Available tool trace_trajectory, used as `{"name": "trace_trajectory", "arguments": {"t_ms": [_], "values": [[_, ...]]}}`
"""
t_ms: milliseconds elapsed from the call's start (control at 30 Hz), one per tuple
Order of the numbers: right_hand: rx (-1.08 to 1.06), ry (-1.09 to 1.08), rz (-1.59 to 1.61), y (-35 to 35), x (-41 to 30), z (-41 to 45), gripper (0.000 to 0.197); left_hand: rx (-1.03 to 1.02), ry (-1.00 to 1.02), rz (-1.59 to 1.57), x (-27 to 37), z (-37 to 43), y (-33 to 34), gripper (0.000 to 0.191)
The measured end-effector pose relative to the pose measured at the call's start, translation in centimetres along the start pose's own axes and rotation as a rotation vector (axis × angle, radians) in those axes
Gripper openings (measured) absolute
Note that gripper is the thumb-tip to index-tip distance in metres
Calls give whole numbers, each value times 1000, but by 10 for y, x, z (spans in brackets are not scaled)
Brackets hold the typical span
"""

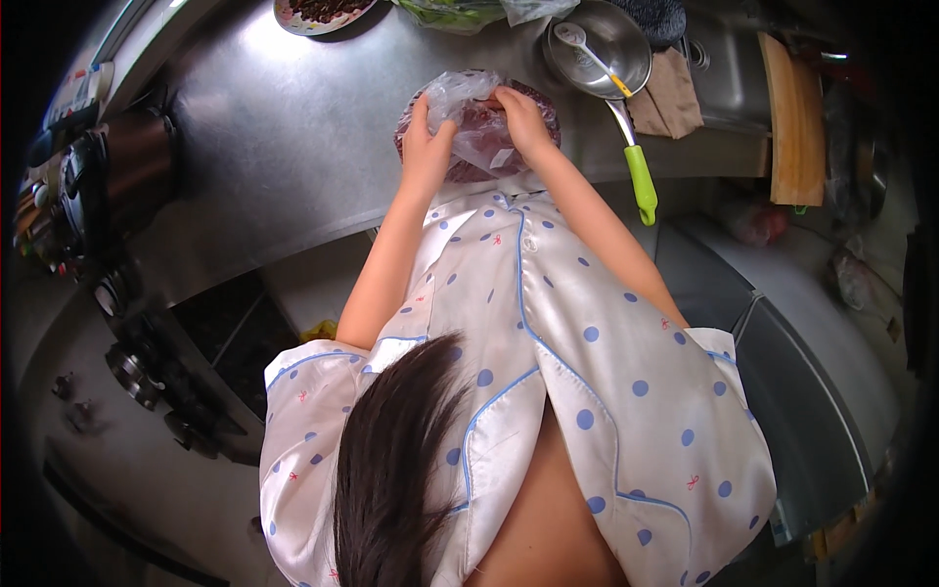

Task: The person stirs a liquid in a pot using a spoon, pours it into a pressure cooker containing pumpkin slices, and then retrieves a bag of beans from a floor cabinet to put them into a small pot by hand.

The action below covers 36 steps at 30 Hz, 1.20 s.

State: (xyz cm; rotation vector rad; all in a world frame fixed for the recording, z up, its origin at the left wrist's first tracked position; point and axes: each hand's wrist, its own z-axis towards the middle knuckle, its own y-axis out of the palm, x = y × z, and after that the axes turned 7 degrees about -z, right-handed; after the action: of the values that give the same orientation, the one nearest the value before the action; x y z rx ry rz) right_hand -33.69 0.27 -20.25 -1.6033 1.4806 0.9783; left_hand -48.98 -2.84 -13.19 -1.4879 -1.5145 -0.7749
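Both of my hands are on a crumpled clear plastic bag (484, 143) near the counter's front edge. My left hand (427, 150) grips its left side, thumb and fingers pressed into the film. At the bag's upper right, my right hand (522, 125) pinches the film between bent fingers. Under and around the bag shows a round, mottled dark-red thing (469, 173). I cannot tell whether it is a mat, a plate or a board. The bag's contents are hard to make out.
Right of my hands is a steel pan (568, 70) holding a spoon (588, 50); its green handle (640, 180) juts past the counter (279, 154). Beyond lie a brown cloth (669, 103), a sink (733, 99) and a wooden board (792, 125). Bagged greens (458, 15) and a food plate (293, 28) stand behind.
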Motion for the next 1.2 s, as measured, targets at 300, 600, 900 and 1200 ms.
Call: {"name": "trace_trajectory", "arguments": {"t_ms": [300,600,900,1200], "values": [[21,277,288,15,-28,-3,32,-130,-121,-402,-1,14,6,32],[79,417,581,16,-12,12,30,-178,-102,-404,-5,14,3,24],[122,452,649,16,-8,13,24,-149,-93,-396,-7,16,2,32],[183,510,917,0,2,8,19,-62,-147,-460,-3,12,-9,29]]}}
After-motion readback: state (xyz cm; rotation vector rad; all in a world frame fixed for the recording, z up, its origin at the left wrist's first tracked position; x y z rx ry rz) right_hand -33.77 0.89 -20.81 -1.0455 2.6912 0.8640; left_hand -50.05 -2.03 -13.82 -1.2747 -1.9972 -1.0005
